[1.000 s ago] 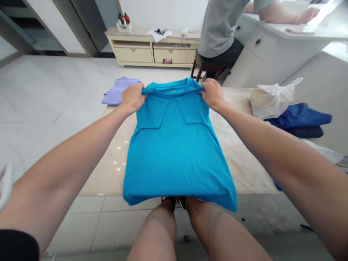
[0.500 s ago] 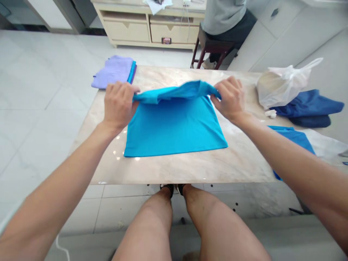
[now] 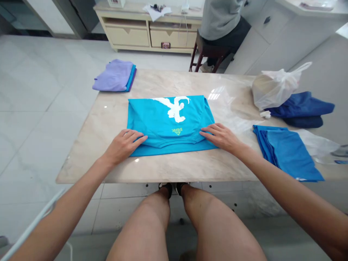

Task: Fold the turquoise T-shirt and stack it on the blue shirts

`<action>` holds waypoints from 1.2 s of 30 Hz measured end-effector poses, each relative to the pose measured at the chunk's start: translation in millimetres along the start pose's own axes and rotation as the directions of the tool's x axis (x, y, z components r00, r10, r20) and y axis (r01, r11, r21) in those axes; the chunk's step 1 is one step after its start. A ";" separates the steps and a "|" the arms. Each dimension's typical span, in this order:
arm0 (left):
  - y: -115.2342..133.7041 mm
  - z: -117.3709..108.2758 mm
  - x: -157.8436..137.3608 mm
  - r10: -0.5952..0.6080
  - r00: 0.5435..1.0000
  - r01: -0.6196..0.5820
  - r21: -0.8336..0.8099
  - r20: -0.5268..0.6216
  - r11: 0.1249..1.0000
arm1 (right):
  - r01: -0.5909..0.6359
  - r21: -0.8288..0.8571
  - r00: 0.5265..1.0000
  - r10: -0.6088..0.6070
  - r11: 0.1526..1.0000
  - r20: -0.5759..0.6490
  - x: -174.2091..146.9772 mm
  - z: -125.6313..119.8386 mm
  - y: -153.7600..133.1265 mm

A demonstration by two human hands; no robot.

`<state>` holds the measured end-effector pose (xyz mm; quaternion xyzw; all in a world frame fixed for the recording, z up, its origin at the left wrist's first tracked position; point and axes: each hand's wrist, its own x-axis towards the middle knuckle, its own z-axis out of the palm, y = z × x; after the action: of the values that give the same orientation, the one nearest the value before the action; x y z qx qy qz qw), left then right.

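Observation:
A bright blue T-shirt [image 3: 152, 121] lies on the marble-patterned table, folded over toward me. Its upper layer shows a white print and a small yellow-green logo with letters, and the neckline faces me. A strip of the lower layer sticks out past the neckline at the near edge. My left hand [image 3: 124, 145] rests on the near left corner of the shirt, fingers stretched out. On the near right side my right hand [image 3: 220, 137] touches the cloth with its fingers extended. Neither hand grips the fabric.
Folded clothes [image 3: 115, 76] in lavender, blue and purple sit at the far left corner of the table [image 3: 168, 170]. To the right are folded blue garments [image 3: 292, 154], a tied white plastic bag [image 3: 274, 88] and dark blue cloth [image 3: 304, 108]. A person [image 3: 220, 21] sits on a stool beyond.
The raised edge of the T-shirt came down toward me and now lies flat, showing its print. Both hands moved nearer and released the cloth, their fingers now resting on it.

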<state>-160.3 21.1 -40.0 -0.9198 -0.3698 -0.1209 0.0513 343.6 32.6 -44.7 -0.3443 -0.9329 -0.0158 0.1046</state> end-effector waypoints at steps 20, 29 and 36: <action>7.9 -18.6 -32.9 -0.049 0.997 0.051 0.031 -0.068 0.998 | -0.089 0.087 0.994 0.094 0.992 -0.052 -28.2 -12.8 -43.8; 67.2 -130.0 1.4 -0.210 0.965 0.230 -0.118 0.159 0.966 | -0.456 -0.106 0.878 0.427 0.884 -0.218 -20.3 -154.5 -69.1; 128.1 -122.8 33.3 -0.302 0.778 0.414 -0.087 0.550 0.906 | -0.822 0.057 0.569 0.821 0.566 0.056 12.1 -144.1 -100.6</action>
<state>-71.0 -71.7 86.5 -0.8298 -0.5239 0.0901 -0.1698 296.2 -51.0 103.0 -0.7339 -0.6675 0.0743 0.1020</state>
